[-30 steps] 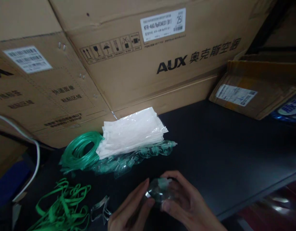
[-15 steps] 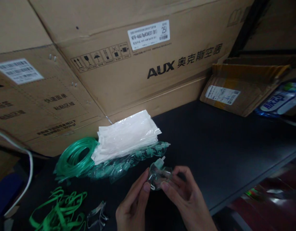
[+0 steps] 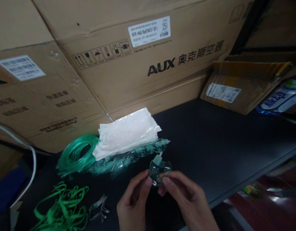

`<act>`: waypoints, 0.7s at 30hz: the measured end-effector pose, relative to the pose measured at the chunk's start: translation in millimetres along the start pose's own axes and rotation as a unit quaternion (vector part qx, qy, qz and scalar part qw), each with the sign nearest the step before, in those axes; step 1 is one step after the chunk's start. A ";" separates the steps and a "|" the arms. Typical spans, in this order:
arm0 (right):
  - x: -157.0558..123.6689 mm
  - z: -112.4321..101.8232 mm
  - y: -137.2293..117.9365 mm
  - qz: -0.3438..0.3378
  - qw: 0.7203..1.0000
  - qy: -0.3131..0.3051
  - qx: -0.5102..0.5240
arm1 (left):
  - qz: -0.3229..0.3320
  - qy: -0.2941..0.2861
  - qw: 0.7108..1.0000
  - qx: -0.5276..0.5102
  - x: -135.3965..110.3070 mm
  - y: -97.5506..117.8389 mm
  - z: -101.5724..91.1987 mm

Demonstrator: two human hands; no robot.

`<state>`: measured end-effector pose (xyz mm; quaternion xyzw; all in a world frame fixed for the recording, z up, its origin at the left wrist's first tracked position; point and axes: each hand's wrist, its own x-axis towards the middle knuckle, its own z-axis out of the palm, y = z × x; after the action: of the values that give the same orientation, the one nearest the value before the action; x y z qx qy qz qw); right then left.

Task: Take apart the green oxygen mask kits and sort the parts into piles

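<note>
A clear green oxygen mask (image 3: 159, 168) with a pale connector pointing up and away is held between both hands above the black tabletop. My left hand (image 3: 135, 197) pinches its left edge, where a small white metal strip shows by the thumb. On the opposite side, my right hand (image 3: 183, 194) grips the rim between thumb and fingers. Behind the hands lies a row of similar masks (image 3: 121, 165), partly under a stack of white pouches (image 3: 128, 133). Several small metal strips (image 3: 99, 207) rest to the left of my left hand.
Coiled green tubing (image 3: 77, 154) lies left of the pouches, with tangled green elastic straps (image 3: 62, 205) nearer me. Large cardboard boxes (image 3: 138, 73) wall off the back of the black table (image 3: 198, 141). A smaller carton (image 3: 239, 86) and a blue-labelled package (image 3: 280, 99) stand at the right.
The mask has turned slightly in my hands, its clear body now facing me more. My right fingers have shifted lower on its rim, and the view has moved a little.
</note>
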<state>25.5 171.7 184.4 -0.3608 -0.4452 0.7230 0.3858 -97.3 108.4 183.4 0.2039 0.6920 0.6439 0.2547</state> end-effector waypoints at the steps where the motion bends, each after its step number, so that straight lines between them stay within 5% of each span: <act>1: -0.7 1.9 -1.4 0.003 1.000 0.008 0.015 | 0.004 0.008 1.000 -0.003 0.1 -0.2 -0.2; 10: 0.8 7.4 1.0 0.023 0.997 0.029 0.065 | -0.025 0.030 0.997 -0.059 7.3 -12.2 -5.0; 15: 3.9 8.3 6.8 0.036 0.996 0.016 0.086 | -0.081 -0.007 0.988 -0.130 15.1 -15.4 -7.4; 21: 3.7 6.0 5.5 0.032 0.995 0.003 0.099 | -0.048 -0.004 0.994 -0.094 9.6 -10.5 0.6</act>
<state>17.4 171.1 180.7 -0.3368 -0.3586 0.7746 0.3974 -104.1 113.8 172.0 0.1477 0.6364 0.6923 0.3063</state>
